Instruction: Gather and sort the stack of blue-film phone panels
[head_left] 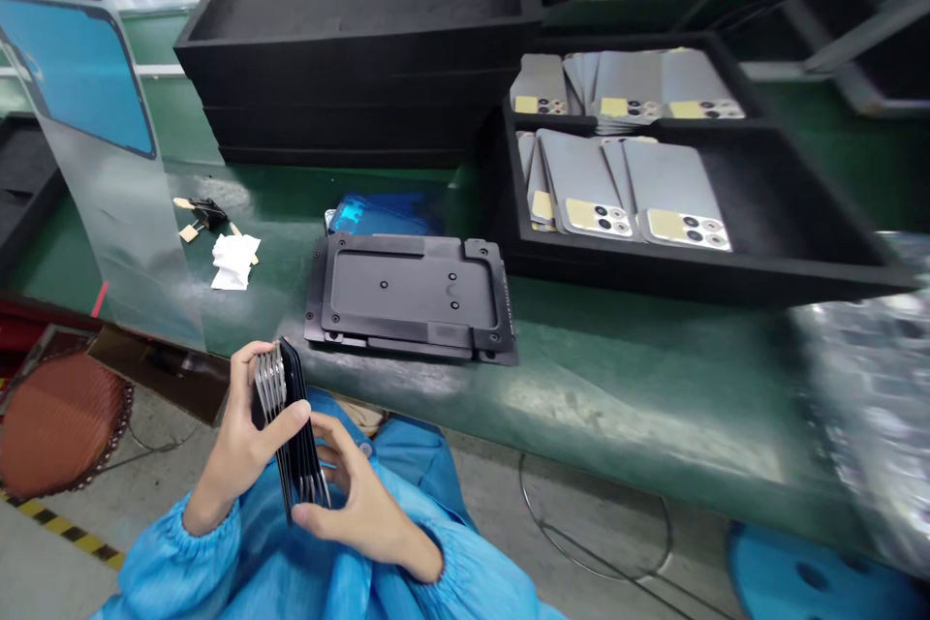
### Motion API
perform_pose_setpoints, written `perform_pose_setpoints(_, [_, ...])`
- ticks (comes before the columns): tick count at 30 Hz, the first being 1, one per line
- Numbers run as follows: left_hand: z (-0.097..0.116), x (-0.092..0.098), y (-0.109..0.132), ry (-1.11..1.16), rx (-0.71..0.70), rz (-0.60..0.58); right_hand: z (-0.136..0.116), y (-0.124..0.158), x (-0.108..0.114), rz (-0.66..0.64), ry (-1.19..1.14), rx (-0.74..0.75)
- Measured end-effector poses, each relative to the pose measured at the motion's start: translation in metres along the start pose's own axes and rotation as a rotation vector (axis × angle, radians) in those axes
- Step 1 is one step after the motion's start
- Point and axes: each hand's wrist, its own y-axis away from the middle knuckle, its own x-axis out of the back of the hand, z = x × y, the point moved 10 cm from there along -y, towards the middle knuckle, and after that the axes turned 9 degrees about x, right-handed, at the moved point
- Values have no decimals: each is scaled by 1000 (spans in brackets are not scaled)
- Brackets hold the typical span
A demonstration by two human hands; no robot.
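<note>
The green-topped workbench (625, 378) is carrying a black fixture plate (411, 300) near its front edge, and the plate is lying flat with its recessed face up. A blue film packet (385, 215) is lying just behind the plate. Further left, a crumpled white wipe (233, 262) is resting near a small black clip (201, 211) with tan tabs. A stack of black foam-lined trays (349, 48) is standing at the rear, with a black tray of phone back covers (697, 262) sitting beside it. Blurred bubble wrap (864, 387) is lying at the right end.
</note>
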Motion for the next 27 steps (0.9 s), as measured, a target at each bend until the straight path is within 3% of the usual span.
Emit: perform_pose_setpoints(27, [3, -10, -5, 67, 86, -61, 6, 3, 2, 11, -22, 10])
